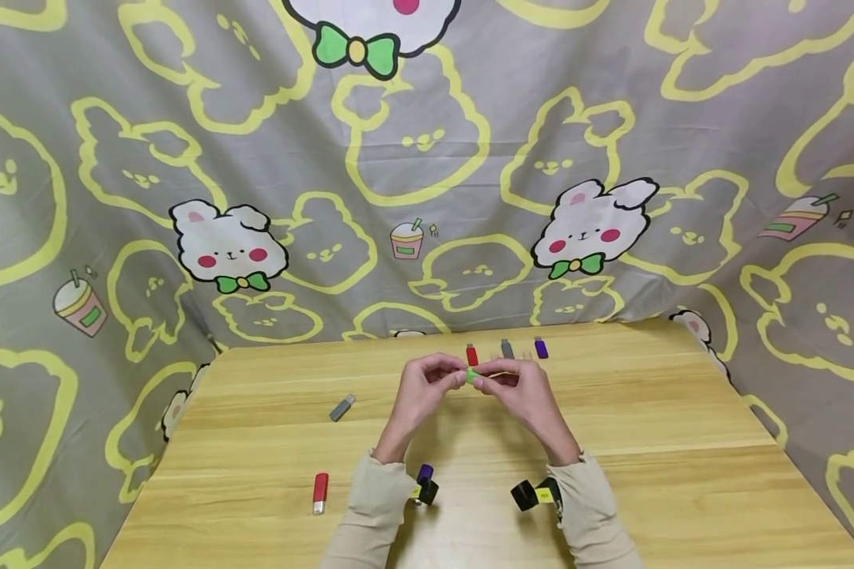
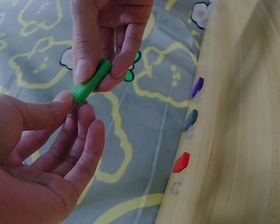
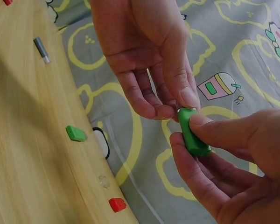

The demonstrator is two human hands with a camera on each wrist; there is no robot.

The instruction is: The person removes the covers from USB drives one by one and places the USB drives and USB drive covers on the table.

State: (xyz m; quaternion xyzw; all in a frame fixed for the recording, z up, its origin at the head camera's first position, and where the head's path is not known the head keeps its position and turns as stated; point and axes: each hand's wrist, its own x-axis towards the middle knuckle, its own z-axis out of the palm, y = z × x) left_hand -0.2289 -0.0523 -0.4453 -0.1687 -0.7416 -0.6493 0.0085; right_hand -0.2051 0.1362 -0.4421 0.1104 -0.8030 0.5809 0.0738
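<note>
Both hands meet above the far part of the table around a green USB flash drive [image 1: 472, 376]. My left hand [image 1: 425, 385] pinches its metal connector end between thumb and fingers. The thumb and fingers of my right hand [image 1: 515, 387] grip the green body, seen closely as a green USB flash drive [image 3: 193, 135] in the right wrist view. The left fingertips partly cover the connector. A second green USB flash drive [image 3: 75, 133] lies on the table in the right wrist view; the hands hide it from the head view.
Along the table's back edge lie a red drive [image 1: 472, 355], a grey drive [image 1: 507, 349] and a purple drive [image 1: 541, 348], with clear caps [image 2: 176, 188] beside them. Leftward are another grey drive [image 1: 341, 408] and red drive [image 1: 320, 493]. Another purple drive [image 1: 425, 472] is near the left wrist.
</note>
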